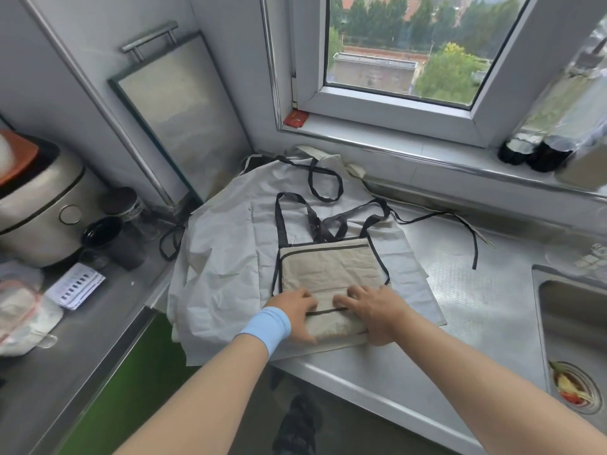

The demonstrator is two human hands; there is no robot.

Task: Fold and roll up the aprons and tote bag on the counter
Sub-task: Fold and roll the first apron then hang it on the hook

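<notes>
A folded beige apron (330, 270) with dark trim and dark straps lies on top of a spread-out pale grey apron (223, 257) in the counter's corner. Its near end is turned over into a short roll. My left hand (295, 311), with a light blue wristband, grips the roll's left side. My right hand (374, 311) grips its right side, fingers pressing on top. A cream tote bag (356, 170) peeks out from under the grey apron near the window sill. Loose dark straps (466, 224) trail to the right over the counter.
A steel sink (571, 323) with food scraps in its drain sits at the right. A rice cooker (39, 205), a dark cup (108, 238) and a jar stand at the left. A tray (177, 110) leans against the wall. Dark bottles (538, 149) stand on the sill.
</notes>
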